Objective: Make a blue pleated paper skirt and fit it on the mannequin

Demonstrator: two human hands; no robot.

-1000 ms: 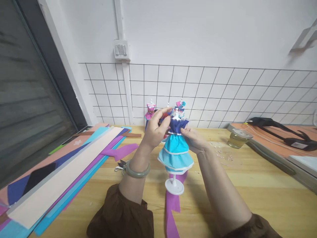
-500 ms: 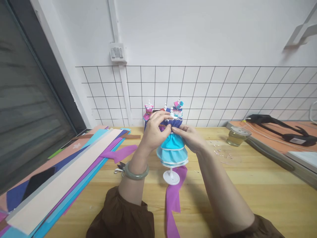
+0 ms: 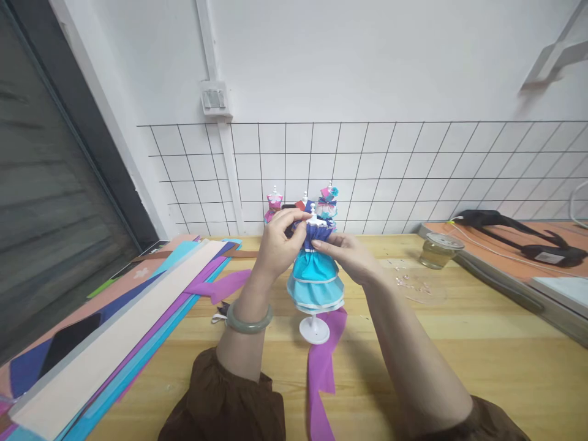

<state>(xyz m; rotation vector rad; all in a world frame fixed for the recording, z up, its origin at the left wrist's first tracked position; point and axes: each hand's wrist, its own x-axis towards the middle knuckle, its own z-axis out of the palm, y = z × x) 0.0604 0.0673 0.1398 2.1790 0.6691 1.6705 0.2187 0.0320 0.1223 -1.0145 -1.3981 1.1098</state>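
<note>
A small white dress form (image 3: 314, 331) stands upright at the middle of the table. It wears a tiered turquoise skirt (image 3: 316, 288) with white edging and a gathered dark-blue bodice (image 3: 318, 236). My left hand (image 3: 282, 242) pinches at the bodice's left side, its fingers curled near the top edge. From the other side, my right hand (image 3: 346, 254) has its thumb on the front of the waist and its fingers behind, closed on the bodice. What lies behind the doll-sized clothes is hidden. A purple strip (image 3: 321, 373) runs from under the base toward me.
Several dressed small forms (image 3: 327, 205) stand at the back by the tiled wall. Coloured sheets (image 3: 119, 331) with a dark phone-like object (image 3: 68, 343) lie left. Scissors (image 3: 223, 312) rest beside my left wrist. On the right are a glass cup (image 3: 441, 250), small shiny bits (image 3: 416, 285) and a black strap (image 3: 505, 236).
The dress form and both hands have shifted slightly left. My left thumb has moved from the front of the waist to the bodice's left side, showing more of the dark-blue front.
</note>
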